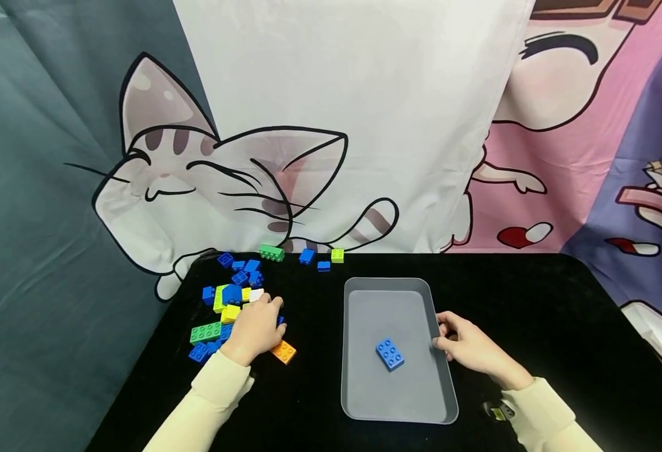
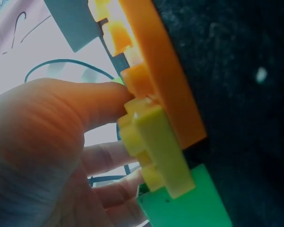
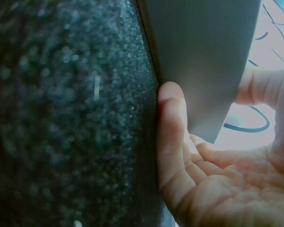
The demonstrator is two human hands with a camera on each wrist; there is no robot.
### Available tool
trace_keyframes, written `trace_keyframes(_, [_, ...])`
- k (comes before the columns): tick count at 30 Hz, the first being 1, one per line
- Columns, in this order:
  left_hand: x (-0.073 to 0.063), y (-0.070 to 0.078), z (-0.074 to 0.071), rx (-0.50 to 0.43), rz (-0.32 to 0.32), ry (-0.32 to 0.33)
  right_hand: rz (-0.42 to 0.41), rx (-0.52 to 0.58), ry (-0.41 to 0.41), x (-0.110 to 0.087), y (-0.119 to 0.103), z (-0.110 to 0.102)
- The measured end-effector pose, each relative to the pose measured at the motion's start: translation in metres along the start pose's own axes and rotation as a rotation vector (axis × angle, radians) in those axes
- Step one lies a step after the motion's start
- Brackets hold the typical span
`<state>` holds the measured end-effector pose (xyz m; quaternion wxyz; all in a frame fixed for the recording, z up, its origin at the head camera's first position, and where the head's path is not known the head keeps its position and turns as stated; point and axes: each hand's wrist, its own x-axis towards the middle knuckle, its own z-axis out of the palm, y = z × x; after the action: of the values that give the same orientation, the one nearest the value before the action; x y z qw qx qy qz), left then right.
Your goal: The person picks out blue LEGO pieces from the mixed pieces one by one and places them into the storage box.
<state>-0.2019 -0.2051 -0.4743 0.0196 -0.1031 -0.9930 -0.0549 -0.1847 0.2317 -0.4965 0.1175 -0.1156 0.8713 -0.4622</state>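
My left hand (image 1: 254, 328) reaches into a pile of toy bricks, thumb and fingers apart. An orange brick (image 1: 285, 353) lies by its wrist side. In the left wrist view, the thumb overlaps the studs of the orange brick (image 2: 166, 78), while a yellow brick (image 2: 164, 149) and a green brick (image 2: 191, 203) partly cover the other fingers. With my right hand (image 1: 469, 344) I grip the right rim of a grey tray (image 1: 367, 392); the right wrist view has the thumb and fingers on either side of the tray wall (image 3: 203, 61). One blue brick (image 1: 389, 355) lies inside the tray.
Several blue bricks (image 1: 240, 278), a long green brick (image 1: 206, 333) and a white brick (image 1: 256, 294) surround the left hand. Near the far edge of the black table (image 1: 511, 282) sit a green brick (image 1: 271, 253) and a lime brick (image 1: 337, 255). A printed curtain (image 1: 376, 94) hangs behind.
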Motion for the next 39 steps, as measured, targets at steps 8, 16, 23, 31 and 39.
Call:
trace_keyframes(8, [0.001, 0.007, 0.002, -0.037, 0.098, 0.125, 0.009, -0.006, -0.004, 0.001, 0.001, 0.000])
trace_keyframes(16, [0.000, 0.030, -0.006, -0.051, 0.226, 0.251, 0.030, -0.014, 0.001, 0.001, 0.000, 0.001])
trace_keyframes(23, [-0.004, 0.059, -0.011, -0.022, 0.340, 0.300, 0.018, -0.007, -0.003, -0.001, -0.002, 0.001])
trace_keyframes(31, [-0.012, 0.095, -0.020, -0.002, 0.457, 0.328, 0.012, -0.014, -0.001, 0.001, -0.001, 0.001])
trace_keyframes(39, [-0.018, 0.121, -0.030, 0.026, 0.514, 0.295, 0.007, -0.046, 0.005, -0.001, -0.004, 0.001])
